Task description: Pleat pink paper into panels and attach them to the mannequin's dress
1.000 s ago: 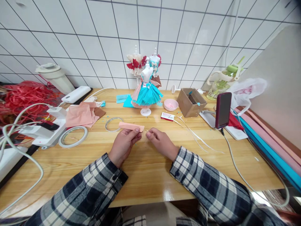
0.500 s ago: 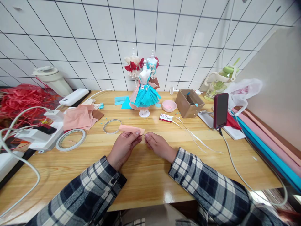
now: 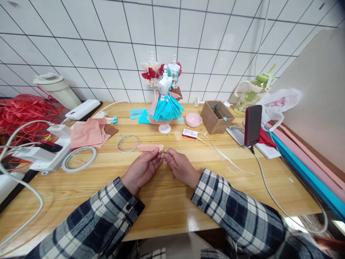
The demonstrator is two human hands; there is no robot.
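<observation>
Thumb and fingers of my left hand [image 3: 142, 168] are closed on the right part of a narrow strip of peach crepe paper [image 3: 147, 148], which sticks out to the left. My right hand [image 3: 181, 164] is closed, its thumb and finger pinching a small thin metal tool [image 3: 164, 151]; most of it is hidden in the hand, so its kind is unclear. The tool's tip meets the strip's right end beside my left fingertips. Beyond the hands stands a miniature dress form in a turquoise paper dress [image 3: 165, 108], with two more dressed forms behind it.
Left are tape rolls [image 3: 79, 159], peach paper sheets [image 3: 88, 132] and a power strip [image 3: 51, 155] with cables. Right are a pink bowl [image 3: 193, 120], a cardboard box [image 3: 217, 117], a small labelled packet [image 3: 190, 133], white ribbons [image 3: 221, 154] and a propped phone [image 3: 252, 126].
My right hand has moved slightly left, bringing the metal tool against the end of the peach strip. My left fingers have shifted a little on the strip.
</observation>
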